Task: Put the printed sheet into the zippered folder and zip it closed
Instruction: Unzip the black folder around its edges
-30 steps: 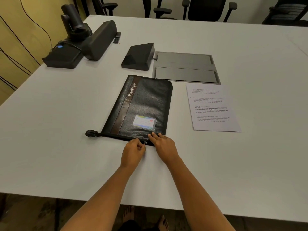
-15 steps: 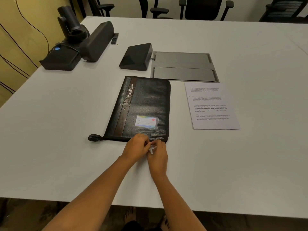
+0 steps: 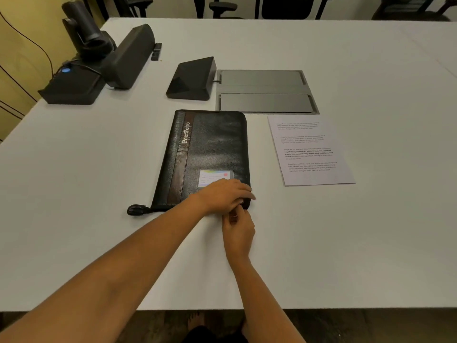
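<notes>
While the right hand (image 3: 238,231) curls its fingers (image 3: 232,219) to pinch the small zip pull (image 3: 235,215) at the near edge, the left hand (image 3: 222,194) presses fairly straight fingers on the near right corner of the black zippered folder (image 3: 210,144); the printed sheet (image 3: 309,149) lies flat on the table (image 3: 99,169) beside it, not touching

Printed sheet (image 3: 310,149) lies right of zippered folder (image 3: 210,149).

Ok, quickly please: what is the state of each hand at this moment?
Left hand: open, pressing on the near corner of the folder.
Right hand: closed, pinching the zipper pull.
</notes>
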Motion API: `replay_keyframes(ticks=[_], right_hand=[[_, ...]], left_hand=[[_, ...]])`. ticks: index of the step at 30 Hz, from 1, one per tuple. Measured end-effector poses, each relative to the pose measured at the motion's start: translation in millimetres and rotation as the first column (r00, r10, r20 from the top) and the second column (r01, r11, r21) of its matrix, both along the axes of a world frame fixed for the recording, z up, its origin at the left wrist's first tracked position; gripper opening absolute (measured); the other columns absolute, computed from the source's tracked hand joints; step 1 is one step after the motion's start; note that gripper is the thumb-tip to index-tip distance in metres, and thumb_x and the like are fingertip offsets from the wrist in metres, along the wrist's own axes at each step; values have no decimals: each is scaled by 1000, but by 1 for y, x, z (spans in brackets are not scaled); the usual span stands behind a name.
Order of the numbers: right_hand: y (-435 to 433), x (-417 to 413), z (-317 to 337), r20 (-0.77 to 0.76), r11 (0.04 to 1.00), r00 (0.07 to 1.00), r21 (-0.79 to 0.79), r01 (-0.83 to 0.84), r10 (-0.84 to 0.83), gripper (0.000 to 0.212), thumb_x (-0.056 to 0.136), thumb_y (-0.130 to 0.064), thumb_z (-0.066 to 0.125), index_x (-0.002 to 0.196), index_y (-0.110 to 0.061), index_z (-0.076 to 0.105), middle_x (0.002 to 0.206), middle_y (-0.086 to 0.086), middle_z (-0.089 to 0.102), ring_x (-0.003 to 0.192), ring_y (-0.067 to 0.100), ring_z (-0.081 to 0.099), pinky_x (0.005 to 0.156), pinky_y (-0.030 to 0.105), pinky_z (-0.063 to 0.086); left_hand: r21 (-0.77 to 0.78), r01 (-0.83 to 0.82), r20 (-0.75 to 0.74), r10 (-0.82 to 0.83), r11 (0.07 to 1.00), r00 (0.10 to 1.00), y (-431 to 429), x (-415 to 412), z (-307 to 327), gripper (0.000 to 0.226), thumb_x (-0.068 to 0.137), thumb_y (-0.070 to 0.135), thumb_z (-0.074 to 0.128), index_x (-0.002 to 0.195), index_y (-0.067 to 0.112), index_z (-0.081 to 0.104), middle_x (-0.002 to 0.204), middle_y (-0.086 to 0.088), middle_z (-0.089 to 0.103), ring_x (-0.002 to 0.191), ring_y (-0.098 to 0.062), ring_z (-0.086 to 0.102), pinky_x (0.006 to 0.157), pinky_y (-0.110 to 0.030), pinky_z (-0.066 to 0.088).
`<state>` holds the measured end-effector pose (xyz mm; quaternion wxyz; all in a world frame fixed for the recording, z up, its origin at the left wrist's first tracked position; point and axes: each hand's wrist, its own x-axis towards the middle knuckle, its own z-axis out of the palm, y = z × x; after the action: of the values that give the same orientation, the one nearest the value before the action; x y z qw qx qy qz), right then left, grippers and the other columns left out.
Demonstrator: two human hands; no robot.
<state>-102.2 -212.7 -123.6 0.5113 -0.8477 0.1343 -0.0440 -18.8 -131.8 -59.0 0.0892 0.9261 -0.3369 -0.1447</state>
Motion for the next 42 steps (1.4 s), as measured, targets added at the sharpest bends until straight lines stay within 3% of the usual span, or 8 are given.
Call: replay_keyframes(ticks=[3,10,14,23,27,33,39,42], right_hand=[[0,-2,-2,17,1000,1000,-26,3,-3,16,91,-21,55,104,-18,63,84,-5,58,71,7,53,57,5,36],[-2,-8,-7,53,999,997,4,53,-53,12,91,-14,53,97,-15,64,79,0,60,70,10,54,60,8,40],[-13,1,-6,61,994,992,16,109,-109,9,91,-15,53,92,-14,62,78,2,62,70,14,56,64,18,46],[-25,21,-4,96,969,965,58,239,-243,7,92,-17,54,88,-14,59,78,1,62,70,15,56,65,22,46],[-24,14,-7,84,972,968,10,237,-237,9,92,-11,51,86,-13,57,75,-1,57,65,9,49,59,11,38],[-32,40,2,6,901,904,79,427,-429,19,93,-11,48,74,-12,45,72,6,53,64,16,45,55,19,35],[-40,45,0,41,929,928,4,370,-369,15,93,-11,47,79,-9,51,76,7,56,67,18,48,61,27,38],[-30,24,-6,108,966,979,-174,191,-174,14,93,-10,47,82,-7,56,75,7,59,66,22,51,61,33,42]], left_hand=[[169,144,-15,-144,975,989,-7,15,2,32,99,35,38,126,32,56,148,8,41,137,-15,32,98,-35,40],[306,69,-38,-60,949,997,-25,17,2,37,94,29,48,129,22,40,151,-6,30,128,-29,42,80,-39,48],[194,-116,-49,128,974,991,-39,16,9,46,95,13,39,140,9,33,129,-19,54,105,-35,58,72,-35,41],[65,-196,-65,200,978,978,-46,31,17,41,98,16,34,138,7,38,109,-21,61,94,-33,57,65,-33,36],[110,-214,-19,218,971,976,-55,30,9,37,98,11,33,133,2,42,115,-23,60,101,-37,57,69,-33,33],[128,-211,2,212,969,977,-64,35,1,38,97,10,34,133,1,42,119,-21,58,105,-35,57,76,-37,43],[124,-196,4,197,973,980,-64,39,-6,34,97,12,36,126,0,46,115,-21,60,101,-35,58,73,-37,41],[115,-223,-12,226,968,974,-65,45,-5,30,95,7,34,118,-1,51,109,-23,61,98,-37,59,68,-36,38]])
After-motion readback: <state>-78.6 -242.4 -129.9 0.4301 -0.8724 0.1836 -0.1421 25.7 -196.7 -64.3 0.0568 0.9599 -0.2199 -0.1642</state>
